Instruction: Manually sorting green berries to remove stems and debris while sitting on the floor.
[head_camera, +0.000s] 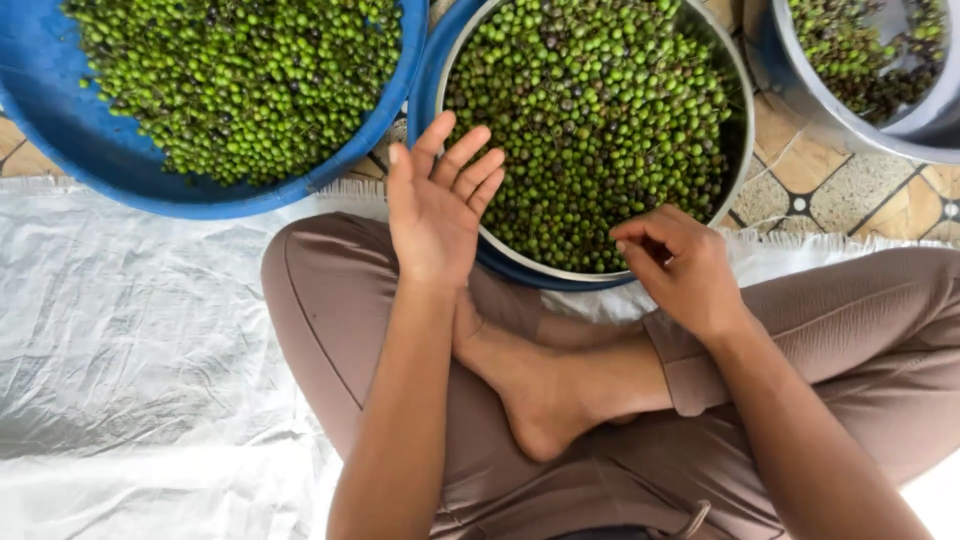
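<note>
My left hand (435, 205) is held palm up with fingers spread, empty, over the near left rim of a round metal pan (742, 150) filled with small green berries (590, 110). Over the pan's near edge, my right hand (680, 270) has its fingers pinched together; whether a berry sits between the fingertips I cannot make out. The pan rests inside a blue basin (425, 90). I sit cross-legged in brown trousers with a bare foot (535, 400) below the pan.
A second blue basin (60, 120) of green berries sits at the upper left. A grey metal bowl (850, 120) with darker berries stands at the upper right on a patterned tile floor (840, 190). A white woven sheet (130, 350) covers the ground to the left.
</note>
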